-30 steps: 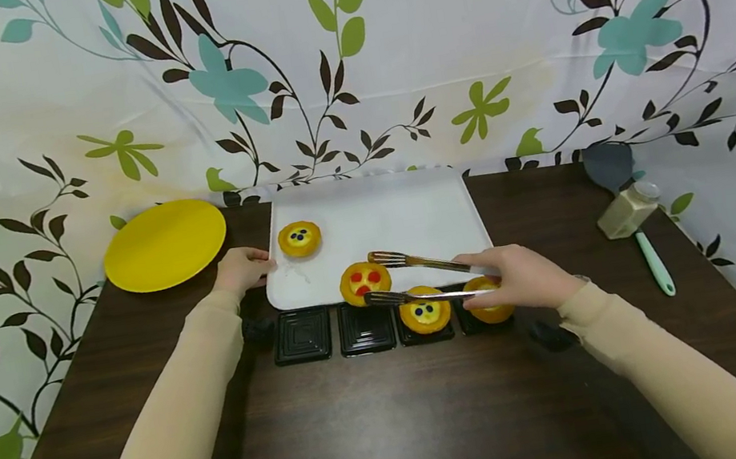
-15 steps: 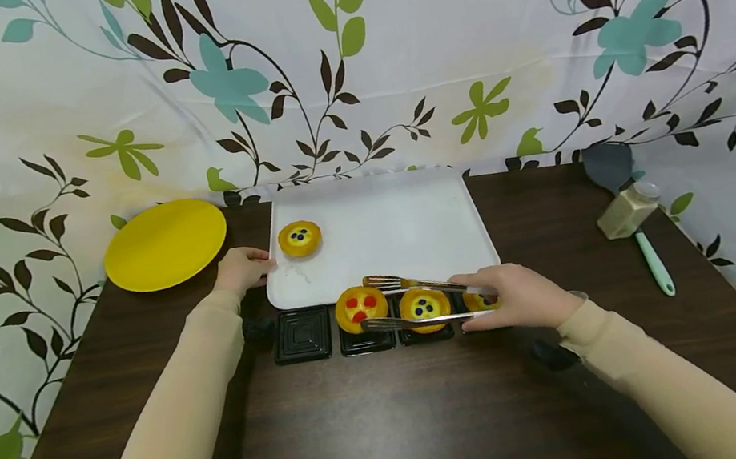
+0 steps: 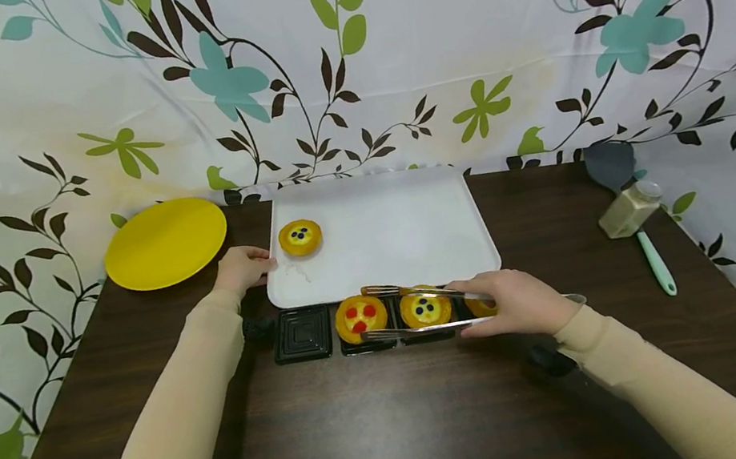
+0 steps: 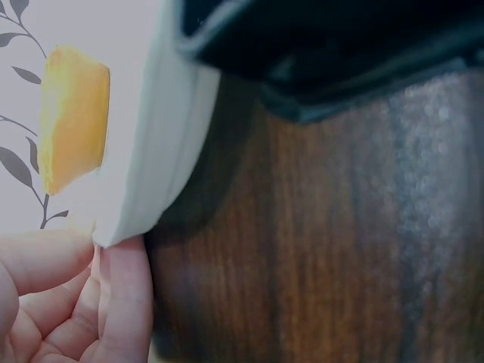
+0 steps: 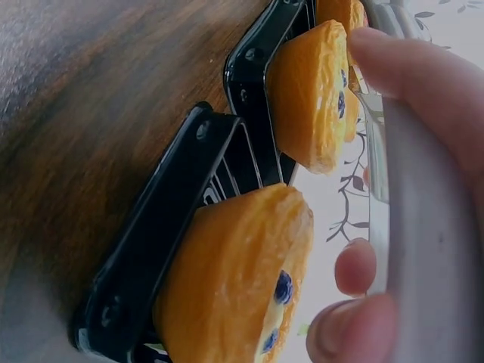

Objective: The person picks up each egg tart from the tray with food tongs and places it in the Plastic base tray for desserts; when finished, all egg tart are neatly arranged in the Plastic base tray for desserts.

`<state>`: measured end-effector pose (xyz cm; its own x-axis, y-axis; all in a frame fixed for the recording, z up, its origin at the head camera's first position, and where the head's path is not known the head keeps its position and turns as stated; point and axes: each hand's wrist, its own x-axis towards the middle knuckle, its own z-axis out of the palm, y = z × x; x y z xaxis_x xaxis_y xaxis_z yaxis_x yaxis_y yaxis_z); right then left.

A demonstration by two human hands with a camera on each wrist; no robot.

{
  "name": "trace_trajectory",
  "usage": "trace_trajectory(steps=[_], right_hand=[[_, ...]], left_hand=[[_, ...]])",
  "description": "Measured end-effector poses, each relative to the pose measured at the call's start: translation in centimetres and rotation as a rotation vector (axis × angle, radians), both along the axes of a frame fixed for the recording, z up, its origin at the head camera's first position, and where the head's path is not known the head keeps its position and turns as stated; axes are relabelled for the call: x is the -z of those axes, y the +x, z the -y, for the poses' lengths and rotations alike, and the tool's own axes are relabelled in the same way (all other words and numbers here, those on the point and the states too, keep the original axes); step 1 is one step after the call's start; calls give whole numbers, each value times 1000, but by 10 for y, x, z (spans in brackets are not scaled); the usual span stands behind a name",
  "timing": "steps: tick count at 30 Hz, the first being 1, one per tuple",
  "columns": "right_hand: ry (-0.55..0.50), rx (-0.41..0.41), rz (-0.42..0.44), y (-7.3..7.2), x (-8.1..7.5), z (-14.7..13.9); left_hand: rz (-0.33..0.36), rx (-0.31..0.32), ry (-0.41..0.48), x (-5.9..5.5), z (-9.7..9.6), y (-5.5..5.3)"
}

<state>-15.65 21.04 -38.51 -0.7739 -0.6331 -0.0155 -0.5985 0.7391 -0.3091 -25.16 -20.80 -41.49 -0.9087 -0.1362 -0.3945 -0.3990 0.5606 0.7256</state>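
Note:
In the head view my left hand is at the left edge of a white tray. The left wrist view shows its thumb and fingers pinching the tray's corner. One tart with blueberries sits on the tray. My right hand holds metal tongs, their two tips on the far and near sides of a tart with red toppings. That tart is in the second small black tray from the left. Two blueberry tarts, a middle one and a right one, sit in black trays under the tongs and hand.
The leftmost black tray holds nothing. A yellow plate stands at the back left. On the right, a shaker jar lies across a spatula. A patterned cloth hangs behind the dark table.
My right hand has moved the tongs left and nearer, bringing the red-topped tart off the white tray's edge into the second black tray. My left hand has stayed at the white tray.

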Motion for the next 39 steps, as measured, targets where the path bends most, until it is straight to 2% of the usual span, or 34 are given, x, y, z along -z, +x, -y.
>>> trace_trajectory(steps=[16, 27, 39], right_hand=[[10, 25, 19, 0, 3, -2], [5, 19, 24, 1, 4, -5], [-4, 39, 25, 0, 1, -6]], left_hand=[[-13, 10, -10, 1, 1, 1], [-9, 5, -4, -4, -2, 5], [-24, 11, -8, -3, -2, 3]])
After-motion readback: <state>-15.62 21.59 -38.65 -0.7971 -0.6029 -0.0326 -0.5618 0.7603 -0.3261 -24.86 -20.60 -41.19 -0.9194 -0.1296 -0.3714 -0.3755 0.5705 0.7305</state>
